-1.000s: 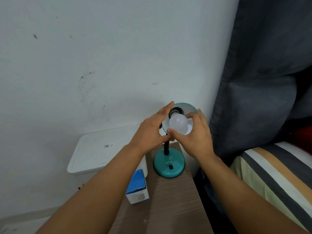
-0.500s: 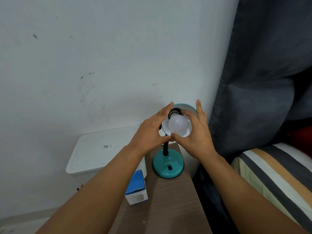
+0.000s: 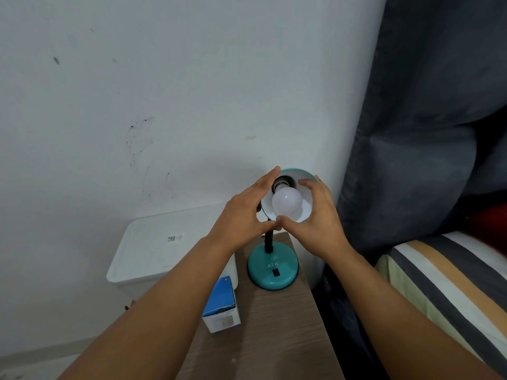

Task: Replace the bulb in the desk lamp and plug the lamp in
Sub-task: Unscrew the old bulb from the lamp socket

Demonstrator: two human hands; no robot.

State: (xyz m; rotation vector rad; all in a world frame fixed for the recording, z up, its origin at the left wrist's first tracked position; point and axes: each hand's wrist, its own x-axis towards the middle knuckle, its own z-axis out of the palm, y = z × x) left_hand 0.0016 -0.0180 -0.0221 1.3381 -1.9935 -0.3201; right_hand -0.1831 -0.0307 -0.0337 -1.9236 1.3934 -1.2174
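From the head camera, a teal desk lamp is seen standing at the far end of a brown wooden table, close to its far right corner. The round base is marked "ATN" and a small black switch is seen on it. A thin black neck goes up from the base to the lamp shade, which is teal outside and white inside and is turned up toward the camera.

A white bulb is seen inside the shade, with its base at the dark socket. The bulb is pinched by the right hand: the thumb is pressed under it and the fingers are curled over the top, reaching into the shade. The shade is held on its left side by the left hand, with the fingers laid along the rim and the thumb tucked below. The two thumbs are touching just under the bulb.

A small blue and white box is seen standing at the left edge of the table, nearer than the lamp. A white plastic bin with a lid is seen left of the table, against the white wall. A dark grey curtain is hung on the right, and a striped bed is seen below it.
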